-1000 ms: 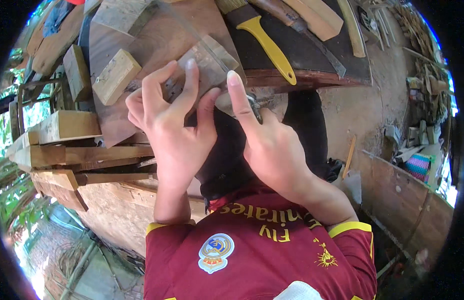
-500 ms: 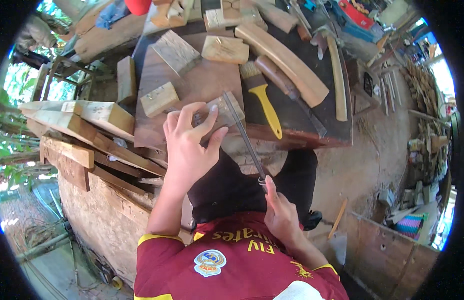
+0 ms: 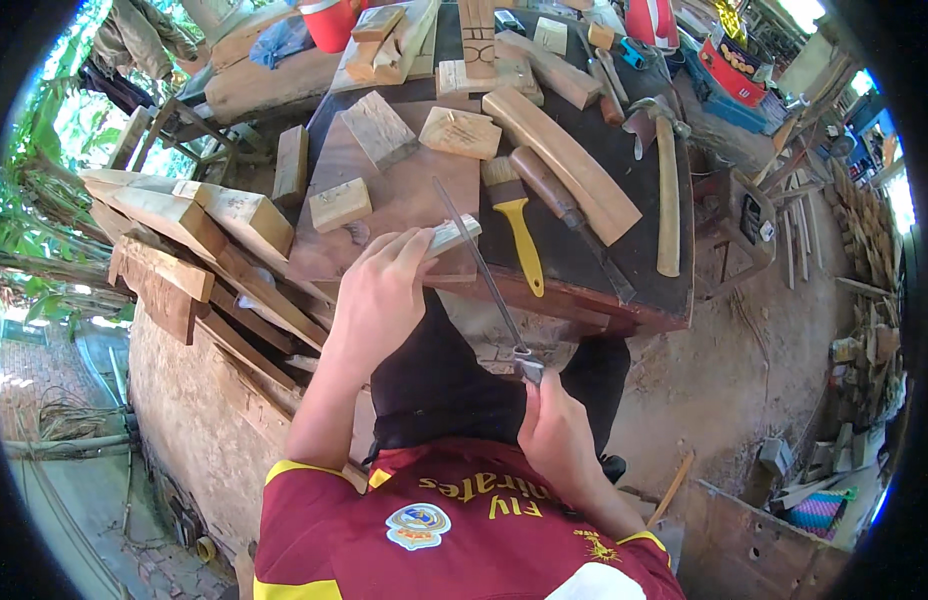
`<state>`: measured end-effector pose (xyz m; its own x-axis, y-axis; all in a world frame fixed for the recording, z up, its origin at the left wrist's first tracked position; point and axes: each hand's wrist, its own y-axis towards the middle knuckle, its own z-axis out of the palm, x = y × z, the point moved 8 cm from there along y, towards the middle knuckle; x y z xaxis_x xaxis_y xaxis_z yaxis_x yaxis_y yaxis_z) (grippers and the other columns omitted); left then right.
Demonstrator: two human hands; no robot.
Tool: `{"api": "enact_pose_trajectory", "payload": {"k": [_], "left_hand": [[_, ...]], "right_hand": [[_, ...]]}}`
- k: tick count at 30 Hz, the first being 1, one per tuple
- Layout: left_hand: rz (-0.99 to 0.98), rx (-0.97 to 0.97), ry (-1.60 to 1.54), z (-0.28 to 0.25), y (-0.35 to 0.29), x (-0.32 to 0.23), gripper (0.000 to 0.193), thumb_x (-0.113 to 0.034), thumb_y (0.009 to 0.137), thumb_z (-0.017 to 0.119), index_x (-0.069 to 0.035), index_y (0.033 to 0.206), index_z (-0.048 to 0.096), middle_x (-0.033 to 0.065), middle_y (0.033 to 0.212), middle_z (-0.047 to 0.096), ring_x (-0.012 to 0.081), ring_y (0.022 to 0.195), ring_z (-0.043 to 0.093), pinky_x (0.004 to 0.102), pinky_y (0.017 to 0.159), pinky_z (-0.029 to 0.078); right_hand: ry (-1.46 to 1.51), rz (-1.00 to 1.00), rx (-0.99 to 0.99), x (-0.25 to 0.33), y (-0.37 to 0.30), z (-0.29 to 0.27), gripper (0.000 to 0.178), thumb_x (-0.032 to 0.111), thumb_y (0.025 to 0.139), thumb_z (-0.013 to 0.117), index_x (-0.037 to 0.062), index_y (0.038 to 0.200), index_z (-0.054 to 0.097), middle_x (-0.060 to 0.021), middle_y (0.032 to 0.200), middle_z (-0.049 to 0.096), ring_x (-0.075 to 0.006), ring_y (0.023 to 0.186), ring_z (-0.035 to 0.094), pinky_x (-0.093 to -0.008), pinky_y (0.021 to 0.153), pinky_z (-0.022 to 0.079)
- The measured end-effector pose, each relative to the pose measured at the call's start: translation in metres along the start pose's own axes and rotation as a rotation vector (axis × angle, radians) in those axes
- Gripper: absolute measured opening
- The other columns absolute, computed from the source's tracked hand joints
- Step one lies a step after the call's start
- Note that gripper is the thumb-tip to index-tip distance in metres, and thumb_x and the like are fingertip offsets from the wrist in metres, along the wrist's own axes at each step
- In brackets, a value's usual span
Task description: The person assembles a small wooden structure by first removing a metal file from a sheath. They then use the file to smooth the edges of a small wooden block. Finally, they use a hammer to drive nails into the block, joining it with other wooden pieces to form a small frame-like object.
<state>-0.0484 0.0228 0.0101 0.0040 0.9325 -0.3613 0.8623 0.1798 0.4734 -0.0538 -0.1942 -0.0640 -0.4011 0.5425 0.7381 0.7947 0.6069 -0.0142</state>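
Observation:
My left hand is closed on a small pale wooden block, pressing it down at the near edge of the brown board. A long, thin, dark metal file lies slantwise across the block's right end. Its handle end, with a metal collar, is in my closed right hand, low over my lap. To the right of the block is a paintbrush with a yellow handle. Another pale block sits just beyond my left hand. My left fingers hide part of the held block.
The board lies on a dark table. A wooden-handled chisel, a curved wooden piece and a hammer lie at the right. Stacked timber stands left of the table. A red bucket is at the far left.
The wooden block has been tilted up, so a narrower side shows. My left fingers, spread before, have closed over it. The file and my right hand have shifted slightly towards me.

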Motion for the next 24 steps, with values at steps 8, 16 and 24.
{"api": "enact_pose_trajectory", "payload": {"k": [8, 16, 24], "left_hand": [[-0.083, 0.177, 0.147, 0.005, 0.013, 0.003, 0.036, 0.007, 0.073, 0.053, -0.001, 0.107, 0.058, 0.0179, 0.092, 0.066, 0.0371, 0.087, 0.064, 0.0446, 0.073, 0.052], [-0.093, 0.157, 0.185, 0.011, 0.015, 0.004, 0.031, 0.005, 0.075, 0.054, -0.002, 0.105, 0.058, 0.0174, 0.088, 0.066, 0.0363, 0.082, 0.065, 0.0443, 0.07, 0.052], [-0.103, 0.134, 0.179, 0.006, 0.016, 0.006, 0.013, -0.003, 0.086, 0.057, -0.003, 0.099, 0.059, 0.016, 0.085, 0.067, 0.0359, 0.077, 0.065, 0.0443, 0.064, 0.051]], "right_hand": [[-0.005, 0.054, 0.032, 0.019, 0.015, 0.0, 0.013, 0.012, 0.096, 0.047, -0.0003, 0.094, 0.044, -0.028, 0.074, 0.061, -0.0472, 0.064, 0.061, -0.0562, 0.056, 0.05], [-0.052, 0.014, -0.04, 0.042, 0.065, 0.003, 0.013, 0.011, 0.095, 0.047, -0.0009, 0.095, 0.043, -0.0273, 0.073, 0.062, -0.0474, 0.068, 0.063, -0.0552, 0.061, 0.051], [0.16, -0.116, -0.298, 0.037, 0.055, -0.012, 0.011, 0.008, 0.095, 0.051, -0.0005, 0.096, 0.045, -0.0274, 0.073, 0.061, -0.0473, 0.069, 0.061, -0.0539, 0.056, 0.047]]}}
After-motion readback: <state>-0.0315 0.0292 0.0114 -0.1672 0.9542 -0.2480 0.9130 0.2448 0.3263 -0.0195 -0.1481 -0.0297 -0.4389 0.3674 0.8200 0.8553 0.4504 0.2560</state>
